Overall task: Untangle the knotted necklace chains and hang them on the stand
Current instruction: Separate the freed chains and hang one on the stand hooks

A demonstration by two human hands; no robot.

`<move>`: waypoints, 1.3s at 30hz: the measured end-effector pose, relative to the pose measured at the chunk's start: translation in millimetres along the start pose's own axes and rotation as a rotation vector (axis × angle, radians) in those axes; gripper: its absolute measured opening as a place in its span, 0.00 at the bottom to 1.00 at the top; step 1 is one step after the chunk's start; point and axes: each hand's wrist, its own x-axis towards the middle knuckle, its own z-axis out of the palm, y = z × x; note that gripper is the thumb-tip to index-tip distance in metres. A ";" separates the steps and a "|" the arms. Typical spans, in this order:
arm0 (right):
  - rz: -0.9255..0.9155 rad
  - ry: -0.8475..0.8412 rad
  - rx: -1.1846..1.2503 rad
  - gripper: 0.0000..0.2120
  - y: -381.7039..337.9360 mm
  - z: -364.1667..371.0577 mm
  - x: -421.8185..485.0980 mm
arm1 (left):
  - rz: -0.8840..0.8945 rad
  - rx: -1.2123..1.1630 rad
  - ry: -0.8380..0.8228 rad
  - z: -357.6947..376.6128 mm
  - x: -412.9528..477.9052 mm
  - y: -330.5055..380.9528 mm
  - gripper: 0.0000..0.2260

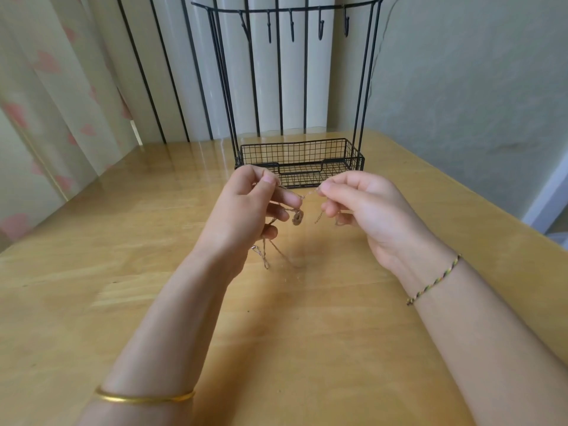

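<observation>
Thin gold necklace chains point(309, 193) stretch between my two hands above the wooden table point(92, 272). My left hand point(246, 207) pinches one end, with a round pendant point(297, 217) and looped chain strands point(264, 253) dangling below its fingers. My right hand point(362, 204) pinches the other end between thumb and forefinger, and a short clasp end point(319, 217) hangs beneath it. Behind the hands stands the black wire stand point(299, 161), a mesh basket base with a top bar carrying several bare hooks point(292, 26).
A ribbed white panel with black stripes point(184, 72) rises behind the stand, a curtain point(46, 103) hangs at the left and a wall is at the right. The table's right edge point(491, 216) runs diagonally. A gold bangle and a braided bracelet sit on my wrists.
</observation>
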 end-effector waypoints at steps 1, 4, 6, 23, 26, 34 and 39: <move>0.009 0.015 0.027 0.06 0.6 0.0 1.3 | 0.006 0.011 0.000 0.0 0.3 -0.4 0.07; 0.020 0.045 0.084 0.07 2.4 0.0 3.5 | 0.027 0.014 0.009 1.1 1.6 -1.9 0.07; 0.021 0.053 0.093 0.07 3.3 0.0 3.7 | 0.046 0.033 0.031 1.3 2.8 -3.0 0.07; -0.121 0.267 -0.306 0.05 11.5 -12.5 10.3 | 0.274 0.648 0.365 -27.7 11.8 -8.4 0.14; -0.198 0.289 -0.709 0.06 10.2 -19.2 8.0 | 0.245 0.616 0.507 -42.6 15.8 -12.9 0.08; -0.080 0.072 -1.086 0.09 6.4 -20.8 1.3 | -0.207 -0.371 0.498 -69.4 20.8 -10.8 0.07; 0.009 0.033 -1.135 0.14 6.3 -25.1 0.7 | -0.145 -0.272 0.549 -64.1 17.9 -11.4 0.10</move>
